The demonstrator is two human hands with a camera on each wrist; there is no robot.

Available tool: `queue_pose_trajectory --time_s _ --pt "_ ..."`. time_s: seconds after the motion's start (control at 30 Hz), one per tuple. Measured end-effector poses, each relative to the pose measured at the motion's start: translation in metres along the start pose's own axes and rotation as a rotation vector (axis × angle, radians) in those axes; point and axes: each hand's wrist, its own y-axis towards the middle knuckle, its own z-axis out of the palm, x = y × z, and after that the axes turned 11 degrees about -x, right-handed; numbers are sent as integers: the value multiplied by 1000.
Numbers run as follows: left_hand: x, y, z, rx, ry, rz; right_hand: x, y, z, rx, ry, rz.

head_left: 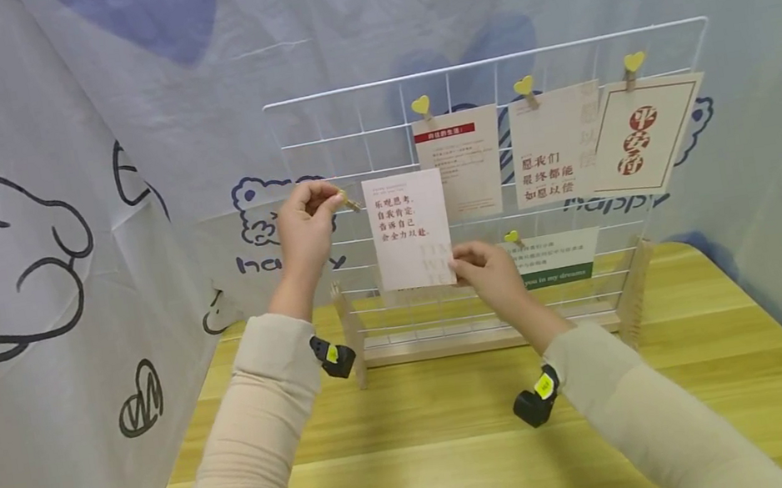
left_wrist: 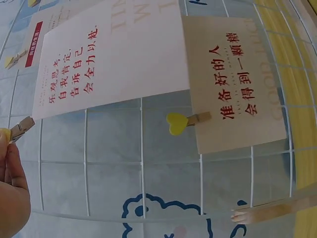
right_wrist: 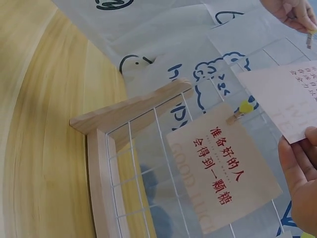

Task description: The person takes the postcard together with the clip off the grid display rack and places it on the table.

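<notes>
My right hand [head_left: 490,275] pinches a white card [head_left: 407,229] with red print by its lower right corner, holding it upright in front of the wire grid rack [head_left: 405,335]. To the left of that card, my left hand [head_left: 308,223] pinches a small wooden clothespin [left_wrist: 21,130] with a yellow end; its tip is near the card's upper left corner in the head view. Behind the held card, a cream card [left_wrist: 237,84] hangs on the grid from a yellow heart clothespin [left_wrist: 177,123]; the head view mostly hides it.
Three cards hang along the upper grid from yellow heart clothespins: a red-banded card [head_left: 464,182], a plain card [head_left: 549,136] and a bordered card [head_left: 655,133]. Lower down hangs a green-edged card [head_left: 561,265]. The rack's wooden base [head_left: 489,339] stands on the wooden table [head_left: 423,458], before a printed cloth [head_left: 187,97].
</notes>
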Motion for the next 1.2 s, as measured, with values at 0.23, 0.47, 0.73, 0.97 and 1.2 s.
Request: queue_pose_trajectory --time_s 0.23,0.47,0.73,0.97,1.2 --pt "7 -14 -5 -3 8 -83 -6 -5 -8 4 25 29" --pt "20 -34 -9 87 57 -229 -15 -9 -21 9 16 62" --pt "45 -63 -17 89 20 -335 -24 -22 -30 -13 43 135" --pt "68 -84 -26 56 7 -430 -34 -35 -38 -30 107 201" --pt "83 -98 -32 45 19 -498 -48 -43 -49 -83 95 232"
